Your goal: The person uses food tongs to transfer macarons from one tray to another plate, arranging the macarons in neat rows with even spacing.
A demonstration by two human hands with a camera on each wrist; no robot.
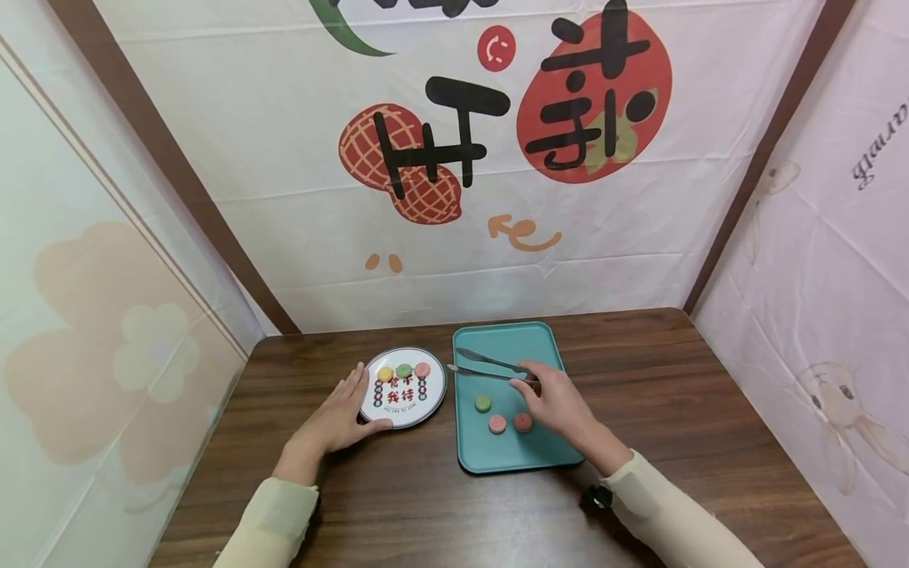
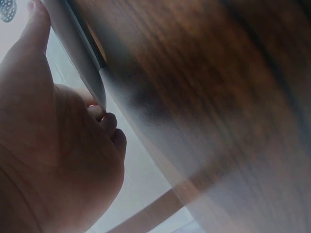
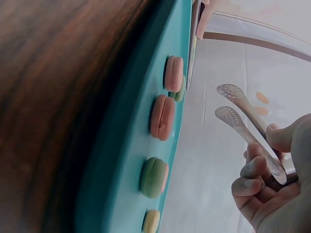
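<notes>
My left hand holds the rim of a round white plate, its thumb at the front edge and fingers along the left. On the plate sit a yellow macaron, a green macaron and a pink macaron in a row. Over the teal tray, my right hand grips metal tongs. Their perforated tips are apart, with nothing between. Several macarons lie on the tray, including a pink one, a darker pink one, a green one and a yellow one.
Plate and tray stand side by side near the back of a brown wooden table. A printed white cloth hangs behind the table's back edge, with more cloth at both sides. A black device shows beneath the right sleeve.
</notes>
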